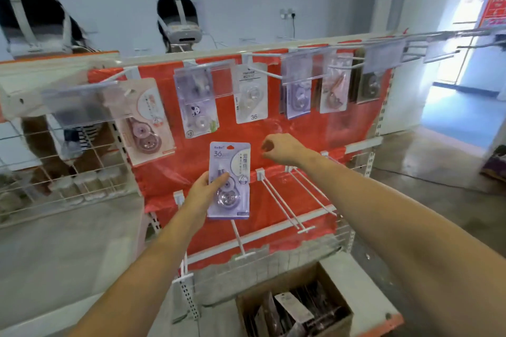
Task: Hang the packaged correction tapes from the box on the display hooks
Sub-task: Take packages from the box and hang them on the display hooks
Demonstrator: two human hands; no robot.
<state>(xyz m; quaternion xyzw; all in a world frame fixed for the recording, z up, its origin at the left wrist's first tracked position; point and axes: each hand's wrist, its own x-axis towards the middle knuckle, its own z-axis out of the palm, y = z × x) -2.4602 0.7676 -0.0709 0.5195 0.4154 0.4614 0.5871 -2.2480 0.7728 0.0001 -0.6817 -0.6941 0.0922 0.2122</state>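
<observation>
Red plastic sheeting (295,134) covers the back of the display rack in front of me. My left hand (204,190) holds a packaged correction tape (229,180) upright against that sheeting, thumb curled over the front of the pack and fingers behind it (the pack is pale purple, with "36" printed near the top). It sits below the top row, above a bare white hook (237,238) that juts out toward me. My right hand (283,149) is raised just to the right of the pack, not touching it; its fingers are curled in loosely and I can see nothing in them. Below that hand, two more bare hooks (282,205) slope down and out from the rack. Along the top row, other packs (250,93) already hang from hooks, some behind clear plastic label holders (204,82). The cardboard box (295,306) stands on the shelf base at the lower right, open, with more packs inside.
</observation>
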